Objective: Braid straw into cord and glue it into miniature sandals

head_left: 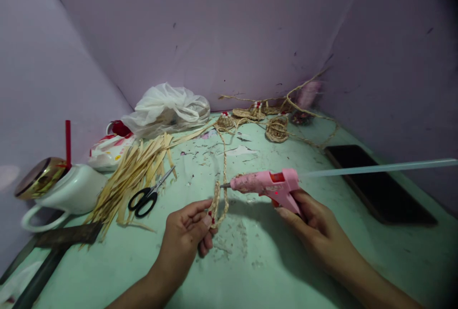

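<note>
Between the thumb and fingers of my left hand [191, 228] is a small piece of braided straw [215, 199] with red beads on it. A long braided cord [224, 156] runs from it back across the table. My right hand [315, 223] is wrapped round the handle of a pink hot glue gun [265, 182], a finger at its trigger. The gun's metal nozzle points left and lies at the upper end of the braided piece; whether they touch I cannot tell. A long clear glue stick [379, 169] sticks out of the gun's back.
On the left are scissors [145, 199], dry straw strips [136, 170], a white mug [77, 189] and a hammer [67, 237]. A plastic bag [171, 108] and small woven straw pieces [276, 130] lie along the back wall. At right rests a black phone [379, 185].
</note>
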A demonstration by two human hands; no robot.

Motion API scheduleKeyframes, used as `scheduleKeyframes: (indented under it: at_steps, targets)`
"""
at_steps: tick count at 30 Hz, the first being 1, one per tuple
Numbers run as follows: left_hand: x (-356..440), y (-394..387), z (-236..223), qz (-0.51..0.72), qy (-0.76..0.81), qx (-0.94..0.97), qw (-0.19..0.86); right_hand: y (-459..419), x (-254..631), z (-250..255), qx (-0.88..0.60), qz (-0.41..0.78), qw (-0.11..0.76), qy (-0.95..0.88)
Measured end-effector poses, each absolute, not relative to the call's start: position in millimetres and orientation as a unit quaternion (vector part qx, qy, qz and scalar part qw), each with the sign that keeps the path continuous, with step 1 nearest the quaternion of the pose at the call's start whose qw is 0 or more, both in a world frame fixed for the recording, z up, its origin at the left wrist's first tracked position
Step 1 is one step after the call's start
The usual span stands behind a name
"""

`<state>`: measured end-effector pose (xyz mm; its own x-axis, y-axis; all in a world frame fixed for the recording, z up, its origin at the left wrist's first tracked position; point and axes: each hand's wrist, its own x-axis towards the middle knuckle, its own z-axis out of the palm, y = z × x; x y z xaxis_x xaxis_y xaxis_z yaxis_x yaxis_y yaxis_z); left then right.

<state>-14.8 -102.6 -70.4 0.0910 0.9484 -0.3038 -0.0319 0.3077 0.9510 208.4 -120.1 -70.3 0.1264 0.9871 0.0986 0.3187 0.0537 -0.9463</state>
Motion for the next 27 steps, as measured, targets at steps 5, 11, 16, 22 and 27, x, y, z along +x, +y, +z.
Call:
scheduleKeyframes:
  at_steps: [5, 11, 16, 22, 27]
  targets:
    - [-14, -101, -70, 0.411, 0.540, 0.421, 0.602, -121, 208, -69, -0.588, 0.363, 0.458, -0.559]
    - [-14, -101, -71, 0.399, 0.543, 0.436, 0.597, -120, 208, -66, -0.590, 0.374, 0.474, -0.536]
    - [-14, -102, -70, 0.389, 0.545, 0.434, 0.603, -120, 209, -64, -0.583, 0.397, 0.484, -0.517]
    - [-15, -102, -70, 0.408, 0.532, 0.419, 0.613, -118, 214, -67, -0.565, 0.430, 0.518, -0.477]
    - [-15, -101, -70, 0.425, 0.516, 0.408, 0.622, -120, 219, -65, -0.522, 0.494, 0.465, -0.517]
